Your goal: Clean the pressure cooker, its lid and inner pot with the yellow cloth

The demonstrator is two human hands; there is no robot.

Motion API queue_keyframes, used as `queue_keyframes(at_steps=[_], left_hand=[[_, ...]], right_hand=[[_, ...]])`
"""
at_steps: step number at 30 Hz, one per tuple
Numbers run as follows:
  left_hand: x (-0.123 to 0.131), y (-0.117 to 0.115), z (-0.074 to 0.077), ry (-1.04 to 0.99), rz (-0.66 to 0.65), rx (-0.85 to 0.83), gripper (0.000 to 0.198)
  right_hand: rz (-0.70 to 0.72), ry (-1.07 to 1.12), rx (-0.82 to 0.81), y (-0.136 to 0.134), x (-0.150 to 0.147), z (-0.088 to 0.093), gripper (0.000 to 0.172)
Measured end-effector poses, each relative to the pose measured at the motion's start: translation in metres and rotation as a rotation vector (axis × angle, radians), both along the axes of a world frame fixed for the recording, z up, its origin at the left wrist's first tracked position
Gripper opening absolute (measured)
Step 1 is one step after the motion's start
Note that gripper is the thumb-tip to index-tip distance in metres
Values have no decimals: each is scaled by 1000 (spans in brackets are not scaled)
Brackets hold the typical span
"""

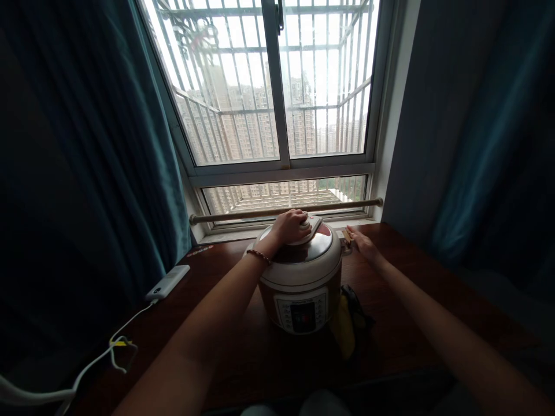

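A white and brown electric pressure cooker (299,277) with a shiny metal lid and a front control panel stands upright on the wooden table. Wrapped over the knob on top of its lid is my left hand (289,227), with a beaded bracelet at the wrist. At the cooker's right rear side, my right hand (364,244) has its fingers closed on a small tan piece (347,236). Whether this piece is attached to the cooker I cannot tell. Beside the cooker's lower right lies a yellow and black cloth-like bundle (344,326).
A white power strip (168,282) lies on the table (394,294) at the left, with a white cable (97,358) running toward the front. Behind the cooker, a horizontal rail (243,215) crosses below the barred window. Blue curtains (143,144) hang on both sides.
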State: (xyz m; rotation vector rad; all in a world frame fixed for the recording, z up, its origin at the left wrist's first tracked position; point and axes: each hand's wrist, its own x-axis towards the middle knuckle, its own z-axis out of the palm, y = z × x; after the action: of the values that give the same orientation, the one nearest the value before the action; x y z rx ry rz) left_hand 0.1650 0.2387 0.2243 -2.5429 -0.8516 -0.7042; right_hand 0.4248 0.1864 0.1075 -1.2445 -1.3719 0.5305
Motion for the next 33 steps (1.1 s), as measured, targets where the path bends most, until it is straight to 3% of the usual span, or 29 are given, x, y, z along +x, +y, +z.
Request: queue_keyframes(at_steps=[4, 10, 18, 27, 33], left_hand=[[2, -2, -1, -14, 51, -12, 28], [4, -8, 1, -19, 107, -43, 29], [9, -11, -1, -20, 197, -56, 35], [24, -13, -8, -102, 412, -41, 40], [21, -14, -7, -116, 350, -58, 44]], right_hand=[[-88, 214, 113, 0, -20, -12, 52], [-232, 195, 137, 0, -34, -10, 58], [-222, 193, 136, -3, -33, -9, 58], [-232, 211, 163, -3, -35, -10, 55], [-230, 188, 151, -3, -33, -11, 59]])
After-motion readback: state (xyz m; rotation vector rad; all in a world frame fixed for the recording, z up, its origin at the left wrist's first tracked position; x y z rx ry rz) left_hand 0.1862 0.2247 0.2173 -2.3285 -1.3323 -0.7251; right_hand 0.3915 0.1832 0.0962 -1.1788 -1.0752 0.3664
